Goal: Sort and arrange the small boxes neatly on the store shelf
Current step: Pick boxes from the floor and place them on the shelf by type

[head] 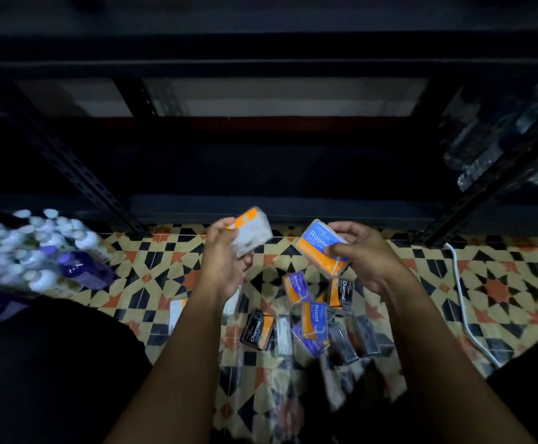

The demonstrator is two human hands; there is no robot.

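The left hand (221,251) grips an orange-and-grey box (251,230); the right hand (362,251) pinches a blue "Round" box (320,243) (more boxes (312,318) lie below both).

A small box with a blue and orange "Round" label (322,248) is held in the right hand (362,254), fingers curled round its lower edge. A second small box (251,233), blurred, orange at one end, is gripped in the left hand (224,251). Both are raised above a patterned tile floor (501,283), where a loose heap of boxes (312,322) marked "Charcoal", "Smooth" and "Round" is scattered. A dark metal shelf (261,174) is seen ahead, bottles (37,248) at the left, a white cable (463,299) at the right.
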